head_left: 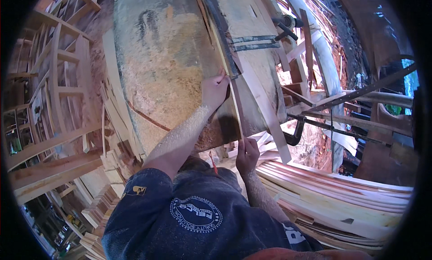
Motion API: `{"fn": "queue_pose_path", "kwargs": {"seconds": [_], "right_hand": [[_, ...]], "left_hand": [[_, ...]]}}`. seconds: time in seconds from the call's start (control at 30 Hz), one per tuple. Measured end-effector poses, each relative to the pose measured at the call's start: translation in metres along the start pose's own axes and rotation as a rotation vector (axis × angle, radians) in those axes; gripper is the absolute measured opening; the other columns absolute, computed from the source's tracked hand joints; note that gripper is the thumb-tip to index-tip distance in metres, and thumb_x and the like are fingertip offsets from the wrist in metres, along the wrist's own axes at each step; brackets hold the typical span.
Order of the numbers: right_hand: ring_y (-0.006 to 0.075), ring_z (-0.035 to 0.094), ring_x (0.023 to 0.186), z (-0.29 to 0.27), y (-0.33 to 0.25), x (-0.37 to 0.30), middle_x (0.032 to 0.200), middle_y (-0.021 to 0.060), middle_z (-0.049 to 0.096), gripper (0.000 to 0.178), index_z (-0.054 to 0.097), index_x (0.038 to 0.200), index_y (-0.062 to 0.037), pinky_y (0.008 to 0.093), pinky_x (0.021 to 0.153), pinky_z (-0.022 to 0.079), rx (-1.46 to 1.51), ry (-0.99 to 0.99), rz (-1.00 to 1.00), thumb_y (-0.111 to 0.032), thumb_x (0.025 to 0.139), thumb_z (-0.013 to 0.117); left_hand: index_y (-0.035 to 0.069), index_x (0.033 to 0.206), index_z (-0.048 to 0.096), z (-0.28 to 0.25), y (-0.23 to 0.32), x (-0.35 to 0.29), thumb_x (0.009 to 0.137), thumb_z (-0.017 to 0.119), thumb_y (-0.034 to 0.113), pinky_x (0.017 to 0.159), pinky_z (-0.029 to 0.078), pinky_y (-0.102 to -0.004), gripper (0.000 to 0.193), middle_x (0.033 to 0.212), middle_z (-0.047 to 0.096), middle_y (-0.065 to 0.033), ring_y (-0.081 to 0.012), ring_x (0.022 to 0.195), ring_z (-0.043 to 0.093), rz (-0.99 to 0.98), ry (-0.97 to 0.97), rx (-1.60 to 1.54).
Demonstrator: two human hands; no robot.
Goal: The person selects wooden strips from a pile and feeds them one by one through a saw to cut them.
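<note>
A long, narrow wooden strip runs away from me along the dusty bench top. My left hand is closed at the strip's left side, its fingers curled against the wood partway up. At the near end, just past the bench's front edge, my right hand pinches the strip between thumb and fingers. Right of the strip lies a pale board, angled toward me. A dark metal-edged piece borders the strip farther up. Sawdust coats both forearms.
A black C-clamp grips the bench's right side, and another clamp sits farther back. Stacked planks lie at the near right. Wooden frames stand at the left, above cut blocks. A dark metal bar crosses the right.
</note>
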State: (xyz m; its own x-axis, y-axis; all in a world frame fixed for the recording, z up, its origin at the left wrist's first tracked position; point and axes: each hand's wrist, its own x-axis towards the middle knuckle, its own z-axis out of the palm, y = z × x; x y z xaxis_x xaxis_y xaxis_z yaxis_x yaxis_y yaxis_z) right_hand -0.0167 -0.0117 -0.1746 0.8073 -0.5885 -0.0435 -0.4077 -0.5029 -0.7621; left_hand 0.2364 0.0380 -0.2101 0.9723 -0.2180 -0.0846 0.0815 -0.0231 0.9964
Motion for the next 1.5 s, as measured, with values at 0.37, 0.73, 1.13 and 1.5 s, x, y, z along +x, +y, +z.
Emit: {"fn": "queue_pose_path", "kwargs": {"seconds": [0.37,0.73,1.13,1.5], "right_hand": [[0.0242,0.062,0.071,0.019,0.002,0.035,0.084,0.0146,0.063,0.025,0.072,0.115,0.0028,0.0353,0.065,0.048,-0.057,0.050,-0.162,-0.015,0.101,0.061],[0.0371,0.067,0.087,0.032,-0.007,0.068,0.095,0.0216,0.068,0.028,0.073,0.113,0.0018,0.0446,0.078,0.052,-0.040,0.031,-0.158,-0.020,0.100,0.060],[0.0365,0.066,0.096,0.048,-0.019,0.099,0.101,0.0214,0.068,0.027,0.074,0.113,-0.0001,0.0435,0.086,0.052,-0.038,0.063,-0.125,-0.019,0.098,0.060],[0.0373,0.067,0.095,0.070,-0.029,0.150,0.101,0.0202,0.069,0.028,0.071,0.114,0.0013,0.0440,0.084,0.052,-0.087,0.127,-0.235,-0.018,0.094,0.065]], "left_hand": [[-0.008,0.102,0.071,-0.007,-0.007,0.039,0.096,0.062,0.018,0.085,0.054,-0.0312,0.028,0.119,0.068,-0.0254,-0.0232,0.104,0.075,-0.075,-0.011,0.111],[-0.002,0.109,0.073,-0.004,0.001,0.054,0.098,0.065,0.030,0.064,0.050,-0.0360,0.035,0.070,0.067,-0.0234,-0.0141,0.062,0.062,0.044,0.128,0.231],[0.000,0.126,0.069,0.006,-0.008,-0.006,0.099,0.063,0.028,0.066,0.053,-0.0366,0.039,0.082,0.073,-0.0252,-0.0154,0.068,0.068,-0.179,0.050,0.112],[0.001,0.116,0.073,-0.001,-0.002,0.052,0.098,0.063,0.026,0.066,0.052,-0.0393,0.033,0.079,0.066,-0.0309,-0.0222,0.070,0.072,-0.070,0.077,0.161]]}}
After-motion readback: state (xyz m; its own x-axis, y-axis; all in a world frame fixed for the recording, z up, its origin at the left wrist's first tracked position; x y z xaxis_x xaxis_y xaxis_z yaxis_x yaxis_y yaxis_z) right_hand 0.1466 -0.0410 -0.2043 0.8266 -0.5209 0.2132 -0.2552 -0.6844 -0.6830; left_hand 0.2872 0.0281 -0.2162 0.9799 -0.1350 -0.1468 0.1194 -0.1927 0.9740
